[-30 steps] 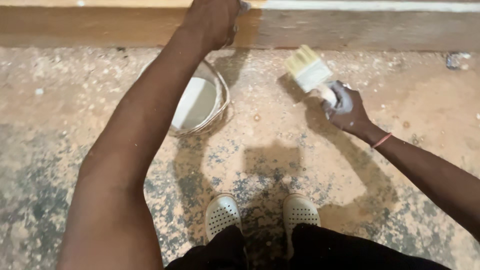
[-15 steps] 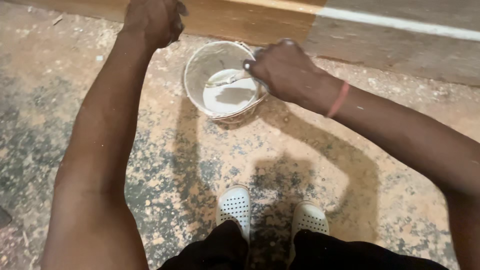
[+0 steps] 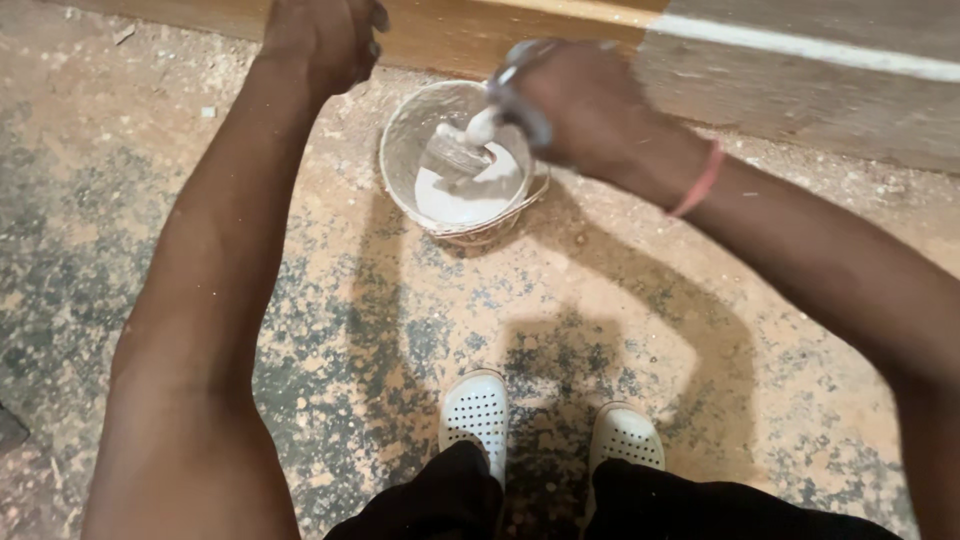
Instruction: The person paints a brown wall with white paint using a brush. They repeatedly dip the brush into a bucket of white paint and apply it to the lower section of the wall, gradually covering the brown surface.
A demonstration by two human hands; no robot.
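Observation:
My right hand [image 3: 590, 115] grips the grey handle of a paintbrush [image 3: 462, 150] whose bristles dip into the white paint inside a small round bucket [image 3: 400, 140] on the floor. The hand is blurred with motion above the bucket's right rim. My left hand [image 3: 320, 35] reaches far forward with curled fingers and rests against a long wooden board [image 3: 470, 30] at the top of the view; whether it holds anything is hidden.
The floor [image 3: 150, 200] is rough concrete dusted with sawdust and pale flecks. A grey board with a white painted strip [image 3: 800, 45] runs along the upper right. My two white perforated shoes [image 3: 475, 410] and dark trouser legs show at the bottom.
My right hand carried the brush from the right, bristles up, over to the bucket and lowered the bristles into the paint. The view shifted, bringing the bucket toward the middle.

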